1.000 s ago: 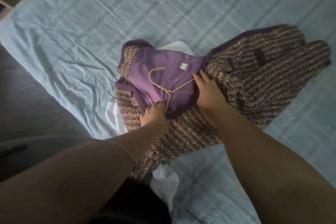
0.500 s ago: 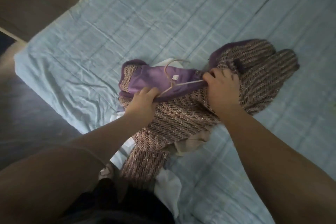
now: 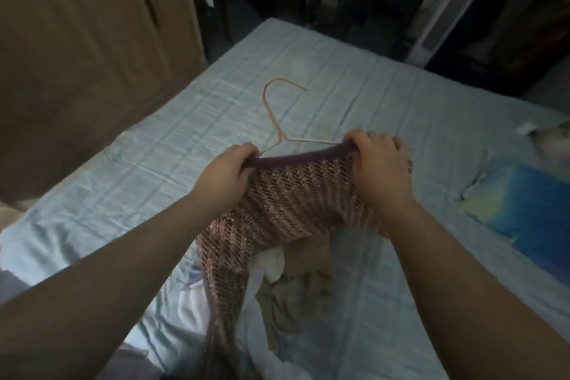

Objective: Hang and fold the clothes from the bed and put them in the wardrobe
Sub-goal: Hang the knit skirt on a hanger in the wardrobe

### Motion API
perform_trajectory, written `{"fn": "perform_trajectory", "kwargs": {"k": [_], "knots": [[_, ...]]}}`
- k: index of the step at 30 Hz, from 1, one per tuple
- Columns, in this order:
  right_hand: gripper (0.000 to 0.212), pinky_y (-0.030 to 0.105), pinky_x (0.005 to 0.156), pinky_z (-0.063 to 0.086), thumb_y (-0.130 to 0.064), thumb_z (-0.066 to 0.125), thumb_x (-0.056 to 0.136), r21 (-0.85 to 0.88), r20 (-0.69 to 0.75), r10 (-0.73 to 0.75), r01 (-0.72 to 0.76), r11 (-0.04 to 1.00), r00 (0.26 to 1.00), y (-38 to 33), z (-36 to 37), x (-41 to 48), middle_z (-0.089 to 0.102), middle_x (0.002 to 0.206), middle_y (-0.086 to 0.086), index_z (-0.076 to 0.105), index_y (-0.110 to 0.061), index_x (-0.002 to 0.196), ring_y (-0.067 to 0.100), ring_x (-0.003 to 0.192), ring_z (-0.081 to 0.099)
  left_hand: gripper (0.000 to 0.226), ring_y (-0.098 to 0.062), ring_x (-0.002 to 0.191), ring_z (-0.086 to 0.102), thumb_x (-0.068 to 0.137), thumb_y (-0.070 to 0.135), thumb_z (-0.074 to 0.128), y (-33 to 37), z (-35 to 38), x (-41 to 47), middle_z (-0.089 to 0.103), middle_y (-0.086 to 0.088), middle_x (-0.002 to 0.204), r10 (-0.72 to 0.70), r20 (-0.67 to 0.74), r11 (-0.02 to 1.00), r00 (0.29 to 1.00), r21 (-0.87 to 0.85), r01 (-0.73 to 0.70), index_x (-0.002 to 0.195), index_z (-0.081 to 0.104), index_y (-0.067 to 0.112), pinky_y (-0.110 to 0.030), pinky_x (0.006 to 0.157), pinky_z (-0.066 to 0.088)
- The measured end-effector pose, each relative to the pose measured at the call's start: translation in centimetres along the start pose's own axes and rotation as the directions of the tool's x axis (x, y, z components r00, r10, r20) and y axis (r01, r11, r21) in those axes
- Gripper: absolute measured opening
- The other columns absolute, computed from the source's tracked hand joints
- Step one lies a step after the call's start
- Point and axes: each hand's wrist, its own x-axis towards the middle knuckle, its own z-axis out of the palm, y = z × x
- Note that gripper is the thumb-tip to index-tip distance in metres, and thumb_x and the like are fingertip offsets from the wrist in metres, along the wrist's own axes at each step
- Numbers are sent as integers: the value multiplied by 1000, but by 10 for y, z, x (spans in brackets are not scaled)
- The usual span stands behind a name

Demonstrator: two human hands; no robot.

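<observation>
Knit top (image 3: 296, 203) on hanger (image 3: 273, 111), clenched by left grip (image 3: 226, 171), right grip (image 3: 381, 163).

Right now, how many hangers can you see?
1. The pink hanger pokes out of the knit top gripped by the left hand and right hand. Others may hide under the clothes.

One head-worn camera looks forward and down, close behind the left hand (image 3: 226, 173) and right hand (image 3: 381, 163), bed (image 3: 339, 77) beyond
</observation>
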Motion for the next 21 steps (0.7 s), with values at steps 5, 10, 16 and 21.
{"fn": "perform_trajectory", "kwargs": {"k": [5, 10, 16, 21], "knots": [[34, 49, 90, 49, -24, 43, 95, 110, -72, 194, -186, 976, 978, -1, -70, 30, 67, 109, 6, 45, -36, 126, 32, 99, 61, 28, -21, 102, 55, 92, 13, 61, 43, -68, 59, 57, 1, 109, 249, -75, 968, 965, 29, -248, 116, 60, 25, -35, 89, 43], [21, 43, 85, 51, -18, 47, 94, 165, -158, 264, -238, 957, 952, -13, -151, 44, 68, 102, 7, 62, -25, 107, 30, 97, 61, 17, -32, 104, 56, 95, 26, 62, 96, -131, 108, 59, -13, 107, 378, -87, 913, 922, 199, -356, 104, 62, 11, -40, 90, 42], [20, 42, 82, 49, -19, 50, 97, 68, -380, 157, -142, 987, 912, -54, -257, 74, 58, 103, 5, 61, -21, 114, 28, 94, 57, 8, -26, 78, 58, 102, 41, 41, 156, -214, 137, 57, -1, 92, 396, -218, 903, 892, 271, -334, 107, 46, 37, -39, 62, 47], [20, 43, 73, 48, -44, 46, 99, -132, -506, 227, -334, 933, 832, -73, -335, 99, 66, 97, 5, 49, -26, 108, 33, 88, 64, 11, -8, 68, 52, 102, 44, 31, 206, -283, 149, 54, 15, 84, 559, -415, 827, 718, 213, -521, 101, 42, 45, -30, 55, 37]]}}
